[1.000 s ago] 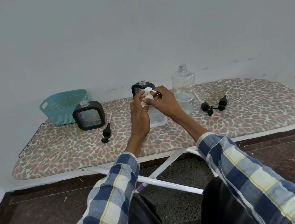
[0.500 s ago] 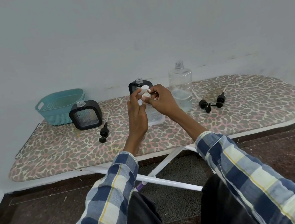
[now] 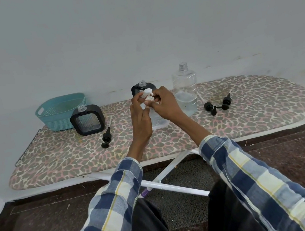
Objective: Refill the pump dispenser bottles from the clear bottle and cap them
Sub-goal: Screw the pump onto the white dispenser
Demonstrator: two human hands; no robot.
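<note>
right hand [image 3: 163, 105] pinches white pump [image 3: 148, 94] | left hand [image 3: 140, 115] grips clear dispenser [image 3: 158, 120], frame centre | risk: cross-threading (tilted pump) leaks

Your hands [image 3: 153, 113] are covering most of the small clear bottle [image 3: 159, 121], hiding its neck beneath the white pump [image 3: 148, 94]. They are also masking the rear black bottle [image 3: 140, 89]. Your sleeves [image 3: 265, 187] are running off the bottom edge.
</note>
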